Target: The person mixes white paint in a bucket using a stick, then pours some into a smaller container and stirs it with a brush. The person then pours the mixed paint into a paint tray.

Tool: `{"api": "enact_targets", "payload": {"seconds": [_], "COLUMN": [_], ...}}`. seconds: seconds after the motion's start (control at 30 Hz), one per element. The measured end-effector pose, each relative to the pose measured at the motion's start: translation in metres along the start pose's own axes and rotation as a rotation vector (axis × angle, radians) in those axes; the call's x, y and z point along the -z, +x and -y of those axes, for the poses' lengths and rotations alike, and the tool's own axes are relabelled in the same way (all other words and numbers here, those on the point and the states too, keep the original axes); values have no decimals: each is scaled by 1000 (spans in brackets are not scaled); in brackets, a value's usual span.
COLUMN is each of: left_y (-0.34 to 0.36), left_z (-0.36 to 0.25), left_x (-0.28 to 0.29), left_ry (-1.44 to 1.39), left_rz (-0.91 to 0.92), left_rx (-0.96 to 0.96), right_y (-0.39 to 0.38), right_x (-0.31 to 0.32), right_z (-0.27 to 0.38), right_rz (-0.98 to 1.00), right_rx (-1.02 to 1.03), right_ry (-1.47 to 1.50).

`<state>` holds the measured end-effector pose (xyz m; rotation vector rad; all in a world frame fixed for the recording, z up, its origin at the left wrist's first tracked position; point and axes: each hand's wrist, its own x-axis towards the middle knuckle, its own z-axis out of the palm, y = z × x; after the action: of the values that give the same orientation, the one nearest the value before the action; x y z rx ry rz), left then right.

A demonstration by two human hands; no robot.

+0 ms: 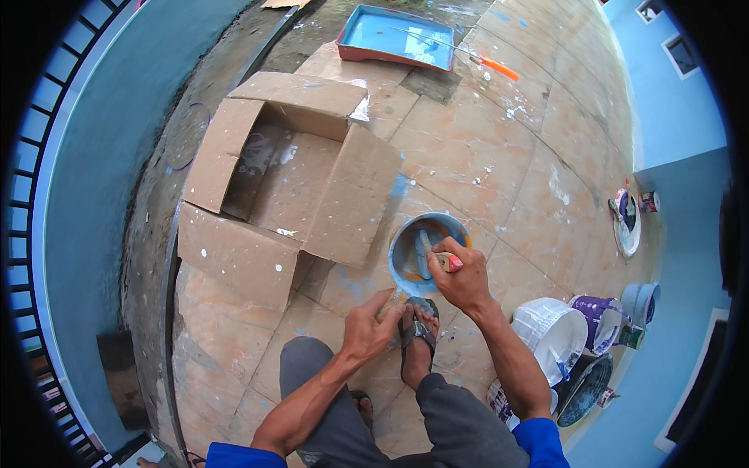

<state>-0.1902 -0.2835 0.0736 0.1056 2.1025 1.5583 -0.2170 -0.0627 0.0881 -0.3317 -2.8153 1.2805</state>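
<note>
My right hand [466, 274] grips a paintbrush [450, 263] by its red-ended handle. The brush reaches down into a round light-blue paint bucket [398, 273], its lower part inside the opening. My left hand [370, 326] is closed beside the near left rim of the bucket. A small tan piece shows at its fingertips; I cannot make out what it is. The bucket stands on the tiles just ahead of my sandalled foot [419, 335]. How much paint is in it is hard to see.
Left of the bucket sits an open cardboard box [351, 195] with paint spots. A blue-filled paint tray [351, 53] and an orange-handled tool [499, 68] lie at the far side. Several containers, including a white bucket [538, 327], stand at right along the blue wall [679, 226].
</note>
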Motion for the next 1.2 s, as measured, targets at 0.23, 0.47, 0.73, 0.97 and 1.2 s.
{"api": "enact_targets", "payload": {"seconds": [0.23, 0.47, 0.73, 0.97, 1.2], "left_y": [4, 9, 11, 13, 13], "left_z": [6, 9, 12, 17, 12], "left_x": [-4, -4, -9, -11, -10], "left_ry": [-20, -40, 7, -18, 14], "left_rz": [-15, -43, -46, -53, 5], "left_rx": [-14, -43, -9, -19, 42], "right_y": [7, 13, -1, 6, -6], "right_x": [-2, 6, -7, 1, -9], "right_z": [11, 10, -10, 3, 2], "right_rz": [12, 100, 24, -10, -29], "right_rx": [291, 462, 258, 305, 228], "right_ry": [-194, -52, -144, -184, -5]}}
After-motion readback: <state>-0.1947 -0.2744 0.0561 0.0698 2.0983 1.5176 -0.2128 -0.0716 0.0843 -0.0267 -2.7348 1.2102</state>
